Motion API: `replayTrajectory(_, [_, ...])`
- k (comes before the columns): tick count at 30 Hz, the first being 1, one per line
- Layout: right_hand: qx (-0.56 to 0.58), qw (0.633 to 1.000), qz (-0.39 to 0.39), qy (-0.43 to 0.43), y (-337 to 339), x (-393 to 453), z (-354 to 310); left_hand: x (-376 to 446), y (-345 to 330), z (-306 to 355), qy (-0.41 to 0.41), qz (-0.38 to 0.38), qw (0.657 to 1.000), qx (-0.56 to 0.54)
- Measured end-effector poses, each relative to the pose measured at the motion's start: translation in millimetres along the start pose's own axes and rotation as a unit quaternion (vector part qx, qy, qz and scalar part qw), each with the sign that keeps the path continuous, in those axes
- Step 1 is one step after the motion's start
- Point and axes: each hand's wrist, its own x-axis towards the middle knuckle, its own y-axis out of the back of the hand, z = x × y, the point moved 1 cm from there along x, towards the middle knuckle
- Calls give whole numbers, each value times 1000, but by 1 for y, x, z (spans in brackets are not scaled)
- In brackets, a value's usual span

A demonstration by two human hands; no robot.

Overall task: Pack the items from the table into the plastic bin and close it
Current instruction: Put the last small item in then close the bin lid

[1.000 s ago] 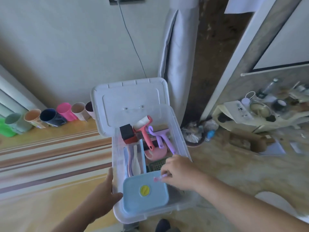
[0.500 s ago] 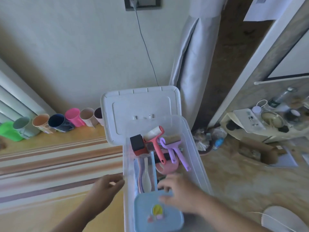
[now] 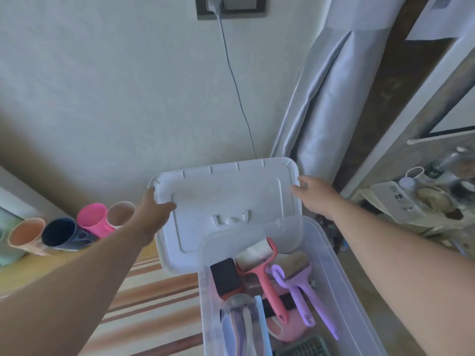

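Observation:
A clear plastic bin (image 3: 331, 263) stands open at the table's right end. Inside lie a pink roller (image 3: 259, 268), a purple roller (image 3: 295, 278), a black and red sponge block (image 3: 226, 278), spoons (image 3: 244, 327) in a blue holder and a green basket (image 3: 305, 345). Its white lid (image 3: 231, 196) leans behind it against the wall. My left hand (image 3: 154, 209) grips the lid's left edge, thumb lying on its face. My right hand (image 3: 313, 196) reaches the lid's right edge, fingertips touching it.
Along the wall at the left is a row of cups: orange (image 3: 25, 235), dark blue (image 3: 61, 235), pink (image 3: 93, 219) and beige (image 3: 120, 211). The striped tabletop (image 3: 154, 304) lies left of the bin. A grey curtain (image 3: 308, 124) hangs behind; a cluttered shelf (image 3: 424, 201) is right.
Both hands left the bin and its blue box and reached forward to the lid's two side edges. The camera tilted up, so the blue box is out of view.

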Motion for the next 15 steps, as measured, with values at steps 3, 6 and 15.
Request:
replayTrajectory(3, [105,994,-2,-37,-20,31,-3,23,-8,2,7,-13,999,-39])
replayTrajectory(6, [153,986,46,-48,-36,39,-6,27,-6,3,42,-11,997,-70])
replayTrajectory(15, [340,935,-19,-102,-27,16,-14,5,20,-23,100,-45,957,-269])
